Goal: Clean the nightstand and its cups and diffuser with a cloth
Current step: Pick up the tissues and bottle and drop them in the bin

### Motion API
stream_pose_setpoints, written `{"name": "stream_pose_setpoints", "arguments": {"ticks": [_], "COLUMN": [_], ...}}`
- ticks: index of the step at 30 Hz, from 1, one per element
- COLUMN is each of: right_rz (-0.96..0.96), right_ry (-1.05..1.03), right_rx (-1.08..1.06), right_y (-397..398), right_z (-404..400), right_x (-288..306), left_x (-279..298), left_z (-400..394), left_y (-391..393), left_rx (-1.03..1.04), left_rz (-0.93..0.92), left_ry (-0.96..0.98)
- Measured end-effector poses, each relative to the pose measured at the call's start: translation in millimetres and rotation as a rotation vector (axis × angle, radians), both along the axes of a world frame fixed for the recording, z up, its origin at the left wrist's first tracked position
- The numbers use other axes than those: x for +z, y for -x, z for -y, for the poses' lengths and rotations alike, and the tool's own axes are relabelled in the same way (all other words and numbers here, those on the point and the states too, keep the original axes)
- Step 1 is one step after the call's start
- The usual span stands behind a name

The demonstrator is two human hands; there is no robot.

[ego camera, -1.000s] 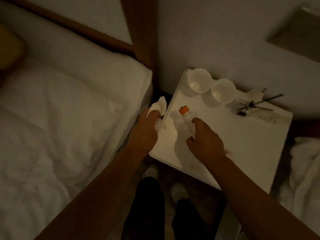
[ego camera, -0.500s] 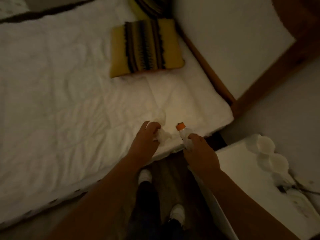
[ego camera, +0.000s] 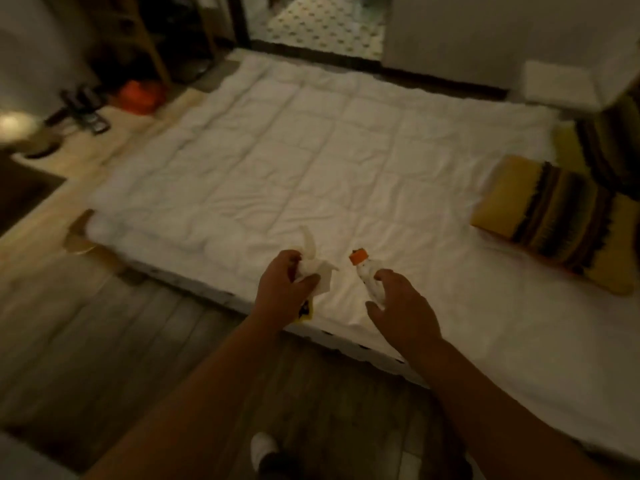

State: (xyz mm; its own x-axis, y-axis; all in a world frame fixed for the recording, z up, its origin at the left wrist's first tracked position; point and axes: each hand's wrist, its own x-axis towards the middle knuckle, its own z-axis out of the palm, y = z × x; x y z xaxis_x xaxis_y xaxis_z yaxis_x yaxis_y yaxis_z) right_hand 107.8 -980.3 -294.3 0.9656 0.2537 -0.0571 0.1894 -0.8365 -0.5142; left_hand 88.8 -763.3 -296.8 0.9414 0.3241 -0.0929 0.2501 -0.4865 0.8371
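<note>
Now, view: swung off the nightstand and onto the bed; nightstand, cups and diffuser all out of frame, where a second ago both hands worked over the tabletop.
Meaning for task: turned away from the work surface; probably a pause or an end to the wiping, not certain which.
Left hand: curled around the cloth, gripping it above the mattress edge.
Right hand: wrapped loosely about the bottle, thumb and fingers on its body, carried along from the nightstand.
Cloth: white, thin, crumpled into a wad with one corner sticking up; soft, probably paper-like.
Bottle: small, pale, clear-looking plastic, orange cap, tilted away.
Bed cover: white quilted fabric, wrinkled, stitched in squares.
Cushion: yellow with dark stripes, plump, woven look.
Floor: grey wood-grain planks, smooth.
</note>
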Motion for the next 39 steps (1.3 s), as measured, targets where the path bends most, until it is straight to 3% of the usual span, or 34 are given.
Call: {"name": "stream_pose_setpoints", "arguments": {"ticks": [9, 18, 30, 39], "right_rz": [0.033, -0.023, -0.092, -0.188], "right_ry": [-0.072, -0.09, -0.055, -0.05], "right_rx": [0.393, 0.672, 0.922, 0.997], "right_y": [20.8, 14.7, -72.6, -71.2], "right_z": [-304.8, -502.4, -743.0, -921.8], "right_x": [31.0, 33.7, 22.1, 19.2], "left_x": [34.8, 44.4, 54.7, 35.8], "left_z": [-265.7, -431.8, -630.8, -777.6], "left_y": [96.3, 152.4, 110.6, 121.8], "left_rx": [0.423, 0.796, 1.048, 1.134], "left_rz": [0.017, 0.019, 0.081, 0.116], "left_ry": [0.106, 0.158, 0.229, 0.274]}}
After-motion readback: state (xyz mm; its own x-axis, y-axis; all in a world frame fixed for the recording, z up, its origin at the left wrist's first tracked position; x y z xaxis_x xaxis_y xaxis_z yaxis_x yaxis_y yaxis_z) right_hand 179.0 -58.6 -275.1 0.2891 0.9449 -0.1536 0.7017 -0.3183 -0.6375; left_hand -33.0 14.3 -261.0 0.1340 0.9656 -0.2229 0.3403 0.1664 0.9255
